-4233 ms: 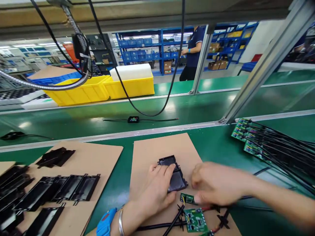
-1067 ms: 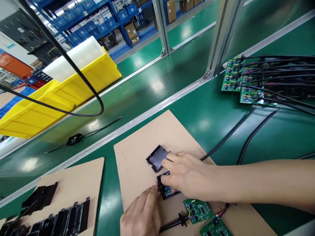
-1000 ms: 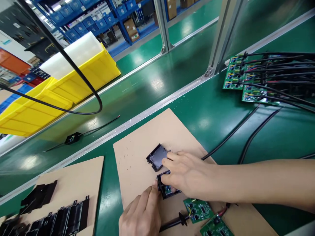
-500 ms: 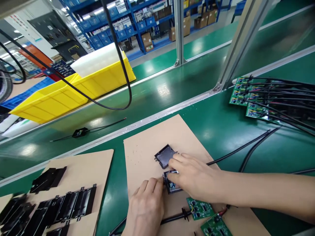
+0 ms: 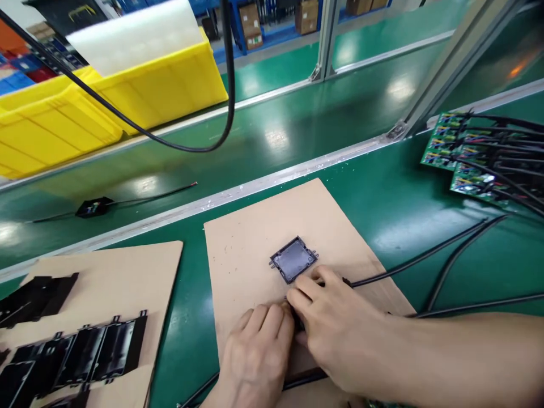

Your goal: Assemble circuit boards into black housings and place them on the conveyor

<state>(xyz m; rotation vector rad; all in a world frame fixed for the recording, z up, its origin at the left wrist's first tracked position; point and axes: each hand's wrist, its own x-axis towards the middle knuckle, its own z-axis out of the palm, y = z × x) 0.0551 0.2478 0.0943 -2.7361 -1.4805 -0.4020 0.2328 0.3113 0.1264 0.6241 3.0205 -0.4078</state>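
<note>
On the middle brown board [image 5: 255, 238] my left hand [image 5: 255, 357] and my right hand [image 5: 335, 328] are pressed together, fingers bent over a small black housing with a circuit board in it; both hands hide it almost fully. A second black housing half [image 5: 294, 259] lies open just beyond my right fingertips, untouched. A black cable [image 5: 416, 258] runs from under my right hand toward the right.
Black plastic covers [image 5: 93, 354] lie in a row on the left board. Circuit boards with black cables [image 5: 467, 164] are heaped at the right. Beyond a metal rail runs a green conveyor belt with a small wired black unit [image 5: 91, 207]. Yellow bins [image 5: 127, 102] stand behind; a black hose hangs overhead.
My hands have closed tighter over the small housing, now hiding it. The view has tipped down and the loose circuit boards by my right wrist have left the picture.
</note>
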